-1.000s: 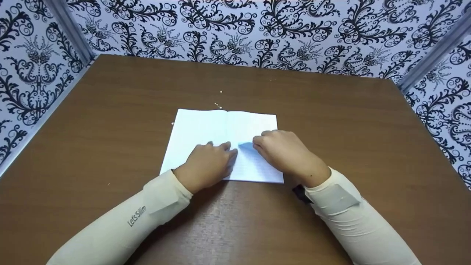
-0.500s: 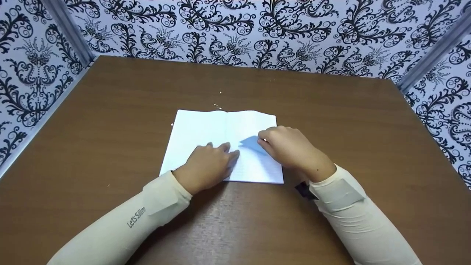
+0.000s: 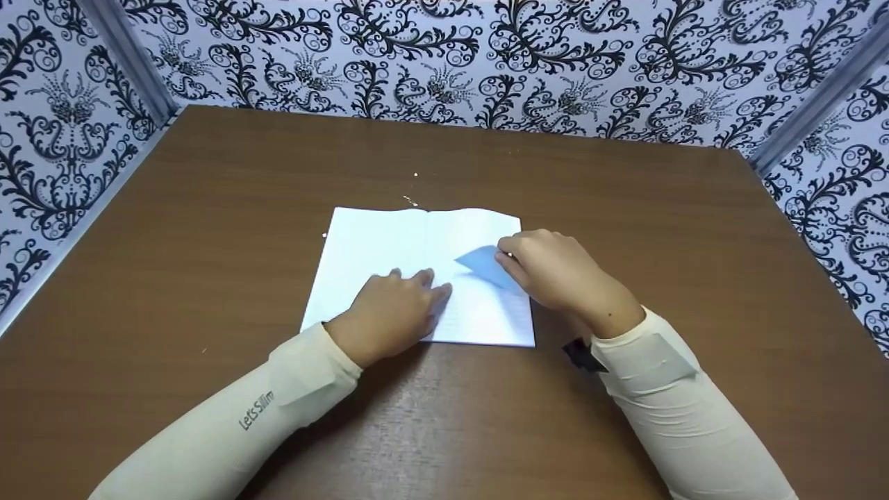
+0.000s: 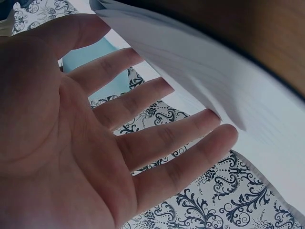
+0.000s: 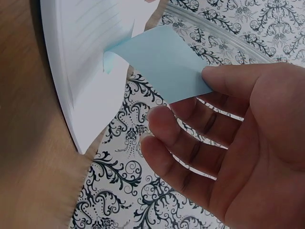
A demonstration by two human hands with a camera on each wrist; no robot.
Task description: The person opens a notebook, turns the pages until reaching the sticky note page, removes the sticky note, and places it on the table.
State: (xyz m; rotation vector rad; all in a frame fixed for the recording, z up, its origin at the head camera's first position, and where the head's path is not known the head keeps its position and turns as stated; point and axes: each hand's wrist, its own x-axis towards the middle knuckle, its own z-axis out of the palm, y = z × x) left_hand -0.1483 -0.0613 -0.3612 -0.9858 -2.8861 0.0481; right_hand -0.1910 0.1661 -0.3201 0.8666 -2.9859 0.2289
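Observation:
An open notebook (image 3: 375,243) with white lined pages lies on the table. My left hand (image 3: 392,312) rests on it near the centre fold, fingers spread and fairly straight; in the left wrist view its fingertips (image 4: 228,133) meet the page. Over the right page, my right hand (image 3: 555,271) pinches a light blue sticky note (image 5: 164,62) by one corner between thumb and fingers. The note is raised at that corner, and its opposite corner (image 3: 460,260) points at the page. In the right wrist view that far corner touches the paper.
The brown wooden table (image 3: 243,173) extends around the notebook. Small white specks (image 3: 411,201) lie just behind it. Black-and-white patterned wall panels (image 3: 444,62) enclose the back and sides.
My right hand has moved up and to the right, lifting the blue sticky note so more of it shows. The left hand stays in place on the notebook.

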